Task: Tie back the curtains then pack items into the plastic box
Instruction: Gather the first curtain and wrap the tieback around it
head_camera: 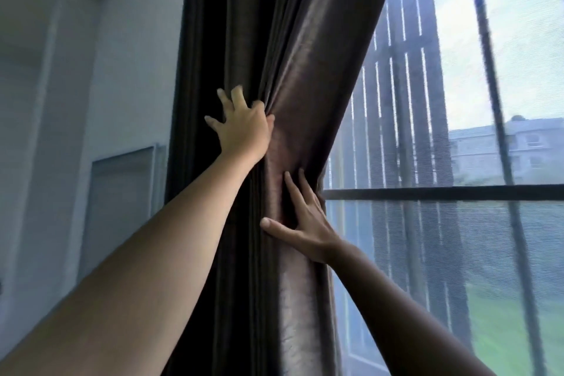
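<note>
Left hand (244,128) is up high on the curtain (293,76), thumb and curled forefinger pinching a bunch of the dark brown folds, the other fingers spread flat over the pleats to the left. Below it, the right hand (305,223) lies open on the fabric, fingers stretched upward and thumb splayed to the left, pressing the gathered cloth rather than gripping it. The curtain is pulled together into a narrow waist between the two hands, fanning wide toward the top. To the right, the window (457,192) shows its dark frame bars. To the left, a white wall (91,85).
</note>
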Demonstrator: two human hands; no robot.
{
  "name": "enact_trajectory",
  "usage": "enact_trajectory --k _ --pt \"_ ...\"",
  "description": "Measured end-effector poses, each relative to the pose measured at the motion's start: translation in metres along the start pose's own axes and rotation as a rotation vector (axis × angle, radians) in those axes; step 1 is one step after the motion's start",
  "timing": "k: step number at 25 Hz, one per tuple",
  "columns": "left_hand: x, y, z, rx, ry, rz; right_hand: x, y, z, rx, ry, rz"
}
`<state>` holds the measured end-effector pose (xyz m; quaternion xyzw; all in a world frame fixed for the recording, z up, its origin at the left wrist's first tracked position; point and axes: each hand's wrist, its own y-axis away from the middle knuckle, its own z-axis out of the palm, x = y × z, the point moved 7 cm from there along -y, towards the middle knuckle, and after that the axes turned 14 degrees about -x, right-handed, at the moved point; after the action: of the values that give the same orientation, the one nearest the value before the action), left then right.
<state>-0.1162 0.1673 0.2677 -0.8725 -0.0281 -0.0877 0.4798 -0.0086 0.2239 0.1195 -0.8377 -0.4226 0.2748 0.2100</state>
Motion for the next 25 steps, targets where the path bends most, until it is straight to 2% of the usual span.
enact_trajectory --k 7,12,15,19,25 --pt "-0.117 -0.035 0.012 0.035 -0.044 -0.093 -0.031 -0.101 0.081 -0.011 -0.051 -0.06" --pt "-0.191 -0.055 0.033 0.013 0.026 -0.121 -0.041 -0.156 0.136 -0.046 -0.076 -0.076" --pt "-0.211 -0.063 0.04 0.022 0.069 -0.101 -0.044 -0.177 0.155 -0.03 -0.074 -0.084" --pt "-0.231 -0.064 0.051 0.099 0.21 0.017 -0.047 -0.202 0.173 -0.055 -0.046 -0.084" --pt "-0.252 -0.053 0.07 0.047 0.404 0.078 -0.037 -0.211 0.193 -0.073 0.094 -0.065"
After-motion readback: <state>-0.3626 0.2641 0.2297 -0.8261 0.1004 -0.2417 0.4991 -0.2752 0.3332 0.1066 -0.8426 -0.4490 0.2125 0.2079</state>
